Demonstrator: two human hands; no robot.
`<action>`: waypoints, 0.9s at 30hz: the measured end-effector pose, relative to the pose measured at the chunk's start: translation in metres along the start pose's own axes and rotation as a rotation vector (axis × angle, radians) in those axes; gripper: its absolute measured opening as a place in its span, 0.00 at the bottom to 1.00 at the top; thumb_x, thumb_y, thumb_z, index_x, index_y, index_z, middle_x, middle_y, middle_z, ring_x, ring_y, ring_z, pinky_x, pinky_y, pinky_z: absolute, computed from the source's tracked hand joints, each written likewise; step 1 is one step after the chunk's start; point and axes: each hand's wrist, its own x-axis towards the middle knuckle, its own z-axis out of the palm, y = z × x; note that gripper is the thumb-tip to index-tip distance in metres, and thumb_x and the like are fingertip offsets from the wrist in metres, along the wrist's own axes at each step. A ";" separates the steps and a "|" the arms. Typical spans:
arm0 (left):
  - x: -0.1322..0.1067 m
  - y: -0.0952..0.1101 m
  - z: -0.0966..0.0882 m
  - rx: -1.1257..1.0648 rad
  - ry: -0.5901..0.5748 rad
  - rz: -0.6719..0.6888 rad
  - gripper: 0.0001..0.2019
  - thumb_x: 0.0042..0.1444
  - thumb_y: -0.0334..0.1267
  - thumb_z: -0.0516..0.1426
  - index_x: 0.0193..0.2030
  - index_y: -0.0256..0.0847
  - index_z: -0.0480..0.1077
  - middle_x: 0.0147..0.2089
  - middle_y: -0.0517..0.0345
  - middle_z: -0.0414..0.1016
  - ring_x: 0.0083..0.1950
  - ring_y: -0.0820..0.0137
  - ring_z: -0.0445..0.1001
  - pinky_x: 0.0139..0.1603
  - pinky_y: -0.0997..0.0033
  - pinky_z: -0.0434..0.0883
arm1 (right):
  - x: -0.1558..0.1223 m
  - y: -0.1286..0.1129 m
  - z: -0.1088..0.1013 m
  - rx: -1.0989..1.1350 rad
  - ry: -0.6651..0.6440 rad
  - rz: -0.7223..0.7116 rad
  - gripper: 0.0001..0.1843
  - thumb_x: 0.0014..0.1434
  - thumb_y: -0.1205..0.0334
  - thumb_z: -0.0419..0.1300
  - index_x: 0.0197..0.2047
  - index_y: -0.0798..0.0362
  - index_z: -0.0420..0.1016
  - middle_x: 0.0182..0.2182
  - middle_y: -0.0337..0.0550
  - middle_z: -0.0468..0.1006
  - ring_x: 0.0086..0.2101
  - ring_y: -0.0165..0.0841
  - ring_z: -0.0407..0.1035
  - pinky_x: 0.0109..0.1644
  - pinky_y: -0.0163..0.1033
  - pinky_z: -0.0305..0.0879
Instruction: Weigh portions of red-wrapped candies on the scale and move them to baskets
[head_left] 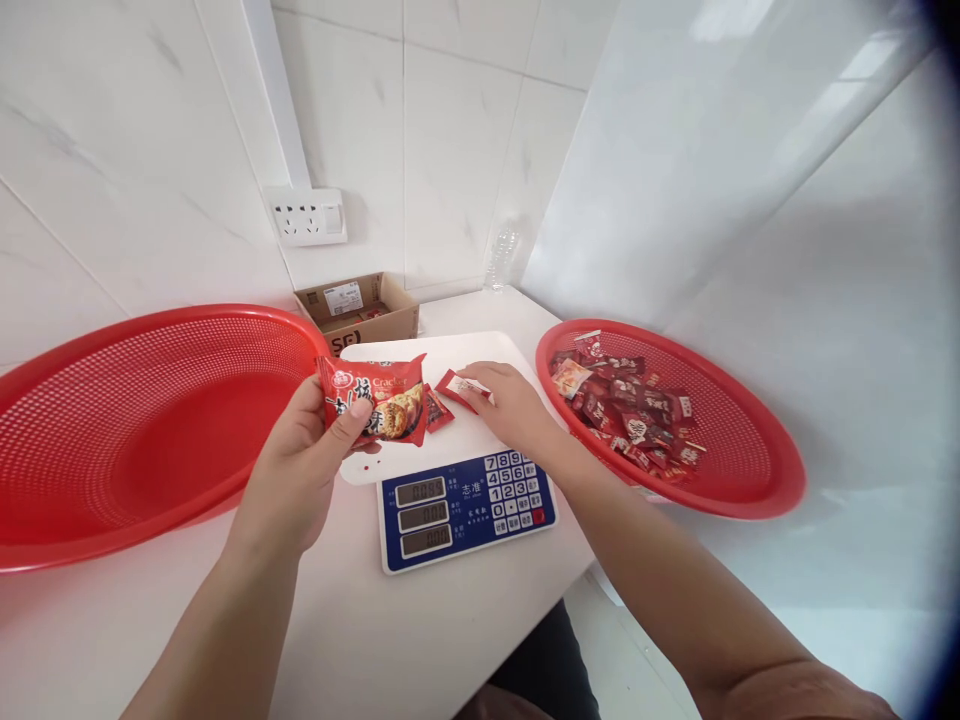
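Observation:
My left hand (304,455) grips a red cracker packet (379,398) by its left edge, holding it just above the white pan of a digital scale (465,500). My right hand (510,398) rests on the scale pan with its fingertips pinched on a small red snack packet (459,388). Another small red packet (436,410) lies on the pan between the two hands, partly behind the cracker packet.
A large empty red mesh basket (142,420) stands at the left. A smaller red basket (750,470) at the right holds several small red packets (626,405). An open cardboard box (358,308) and a wall socket (307,215) are behind the scale.

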 end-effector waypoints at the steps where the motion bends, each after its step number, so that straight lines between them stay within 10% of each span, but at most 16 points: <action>1: 0.000 -0.002 0.000 0.018 -0.026 0.000 0.15 0.52 0.45 0.61 0.45 0.45 0.68 0.43 0.58 0.75 0.39 0.73 0.73 0.31 0.79 0.72 | -0.003 -0.005 -0.003 0.124 0.010 0.015 0.13 0.61 0.60 0.55 0.48 0.49 0.74 0.50 0.46 0.75 0.52 0.38 0.65 0.57 0.49 0.60; 5: -0.002 -0.010 0.007 0.143 -0.122 0.010 0.16 0.55 0.46 0.59 0.48 0.44 0.66 0.45 0.56 0.74 0.38 0.71 0.73 0.32 0.75 0.73 | -0.027 -0.030 -0.013 0.781 -0.273 0.046 0.26 0.58 0.47 0.57 0.56 0.48 0.64 0.49 0.47 0.74 0.45 0.35 0.71 0.47 0.45 0.69; 9: -0.005 -0.016 0.017 0.194 -0.190 -0.053 0.17 0.55 0.48 0.57 0.49 0.44 0.65 0.47 0.55 0.74 0.43 0.68 0.75 0.38 0.70 0.74 | -0.042 -0.042 -0.013 0.943 -0.354 0.119 0.29 0.53 0.53 0.63 0.56 0.49 0.61 0.46 0.46 0.76 0.43 0.33 0.72 0.46 0.43 0.70; 14: -0.009 -0.021 0.018 0.407 -0.168 -0.018 0.25 0.57 0.49 0.55 0.61 0.56 0.55 0.61 0.55 0.66 0.61 0.62 0.65 0.55 0.59 0.67 | -0.042 -0.024 -0.021 0.866 -0.104 0.255 0.25 0.53 0.56 0.63 0.52 0.50 0.63 0.43 0.46 0.78 0.42 0.36 0.74 0.50 0.47 0.68; 20: -0.009 -0.020 0.010 0.701 -0.152 -0.043 0.29 0.57 0.54 0.53 0.64 0.61 0.50 0.66 0.57 0.59 0.63 0.52 0.61 0.52 0.53 0.69 | -0.047 0.005 -0.033 0.368 -0.012 0.330 0.40 0.56 0.54 0.58 0.67 0.49 0.45 0.53 0.53 0.71 0.51 0.42 0.68 0.55 0.54 0.64; 27: -0.007 -0.017 0.008 0.737 -0.154 0.012 0.26 0.58 0.54 0.50 0.63 0.62 0.50 0.65 0.61 0.62 0.62 0.56 0.63 0.53 0.52 0.69 | -0.051 -0.001 -0.022 -0.084 -0.087 0.062 0.20 0.60 0.59 0.54 0.56 0.44 0.70 0.60 0.45 0.63 0.60 0.43 0.58 0.62 0.55 0.56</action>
